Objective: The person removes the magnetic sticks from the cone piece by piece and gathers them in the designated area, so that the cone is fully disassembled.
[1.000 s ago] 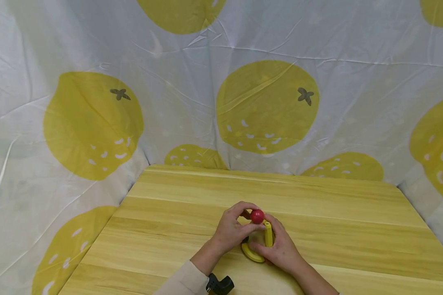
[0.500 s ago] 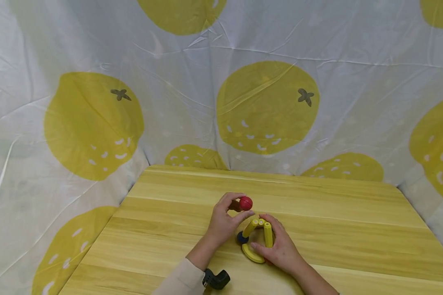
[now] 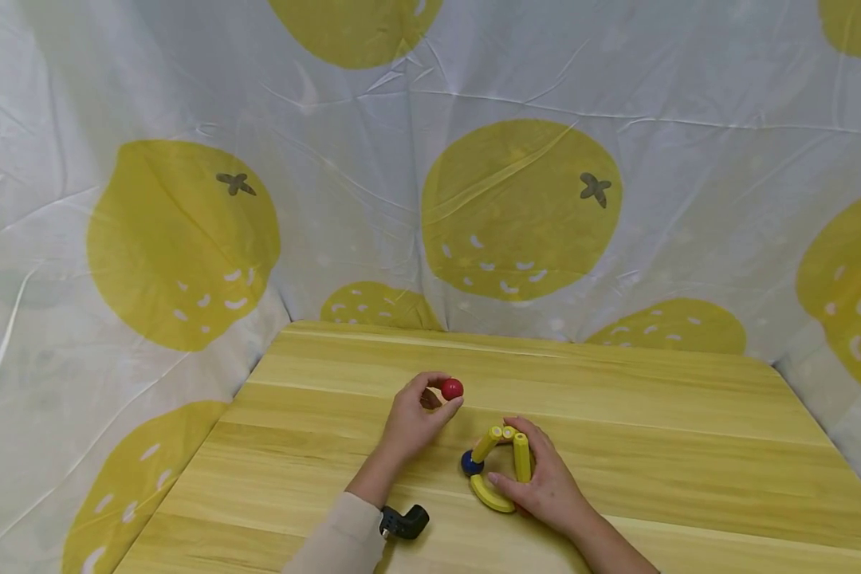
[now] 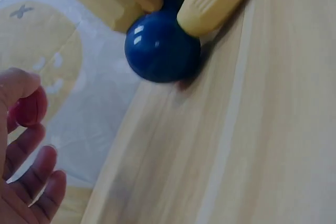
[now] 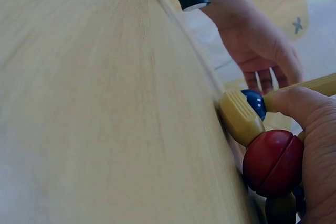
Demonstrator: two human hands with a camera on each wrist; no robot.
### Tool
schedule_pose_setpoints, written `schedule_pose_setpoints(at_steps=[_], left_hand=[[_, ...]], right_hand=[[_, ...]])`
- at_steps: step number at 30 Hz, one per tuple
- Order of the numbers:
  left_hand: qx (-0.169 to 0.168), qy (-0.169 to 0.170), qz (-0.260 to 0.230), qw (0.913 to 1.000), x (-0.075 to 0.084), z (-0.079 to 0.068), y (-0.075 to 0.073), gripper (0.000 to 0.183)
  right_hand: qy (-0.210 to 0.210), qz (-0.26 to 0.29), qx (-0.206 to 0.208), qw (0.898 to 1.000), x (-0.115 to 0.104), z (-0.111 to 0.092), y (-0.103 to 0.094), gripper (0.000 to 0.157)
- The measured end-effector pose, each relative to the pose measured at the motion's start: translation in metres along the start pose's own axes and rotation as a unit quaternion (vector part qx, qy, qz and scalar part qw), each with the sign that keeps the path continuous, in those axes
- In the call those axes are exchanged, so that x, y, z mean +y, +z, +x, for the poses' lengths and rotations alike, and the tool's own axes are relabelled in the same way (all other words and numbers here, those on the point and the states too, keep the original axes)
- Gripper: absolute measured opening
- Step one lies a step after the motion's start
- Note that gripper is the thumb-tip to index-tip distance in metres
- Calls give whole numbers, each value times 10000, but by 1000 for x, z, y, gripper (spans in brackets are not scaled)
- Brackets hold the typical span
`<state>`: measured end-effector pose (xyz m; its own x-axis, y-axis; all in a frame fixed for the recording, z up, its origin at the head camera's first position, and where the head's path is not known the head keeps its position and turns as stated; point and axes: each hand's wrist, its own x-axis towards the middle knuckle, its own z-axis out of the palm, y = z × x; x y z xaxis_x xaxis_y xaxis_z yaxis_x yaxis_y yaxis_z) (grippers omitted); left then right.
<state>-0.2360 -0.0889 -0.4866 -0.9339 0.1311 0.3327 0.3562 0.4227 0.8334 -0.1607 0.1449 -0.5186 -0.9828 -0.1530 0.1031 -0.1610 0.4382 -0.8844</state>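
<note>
My left hand pinches a red ball between thumb and fingers, above the table to the left of a small ball-and-rod construction toy. That toy has a blue ball, upright yellow rods leaning together at their tops, and a curved yellow piece along its base. Around its right side, my right hand holds it, thumb in front and fingers behind. Low in the toy, a second red ball with a groove shows beside the right hand's thumb. The palm hides part of the toy.
The wooden table stretches out around both hands. A white curtain printed with yellow lemons hangs behind and beside it. On the left wrist sits a black camera mount, close over the tabletop.
My left hand has drawn the red ball away from the rod tops, up and to the left, uncovering the blue ball and the rods. The right hand and the toy have stayed put.
</note>
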Motion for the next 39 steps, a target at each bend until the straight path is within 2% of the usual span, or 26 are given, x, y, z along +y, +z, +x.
schedule_pose_setpoints(at_steps=[4,8,10,13,19,30,39], left_hand=[[-306,-208,452,9983,-8,1,-5,32],[-606,-470,865,9933,-16,0,-8,30],[-698,-497,1045,9908,-19,0,-8,30],[-706,-462,1401,9865,-23,-2,-8,30],[-501,-267,2063,9768,-29,-4,-4,33],[-484,-152,2052,9774,-34,-6,-3,37],[-512,-186,2015,9780,-34,-7,-3,42]], right_hand=[[13,21,-7,10000,0,0,0,87],[11,38,0,10000,1,0,0,87],[13,43,0,10000,0,0,0,87],[17,37,-1,10000,0,-1,0,87],[16,-37,44,10000,-2,-2,-1,85],[-14,-42,44,10000,-1,-1,-1,84],[3,-41,30,10000,-1,-1,-1,84]])
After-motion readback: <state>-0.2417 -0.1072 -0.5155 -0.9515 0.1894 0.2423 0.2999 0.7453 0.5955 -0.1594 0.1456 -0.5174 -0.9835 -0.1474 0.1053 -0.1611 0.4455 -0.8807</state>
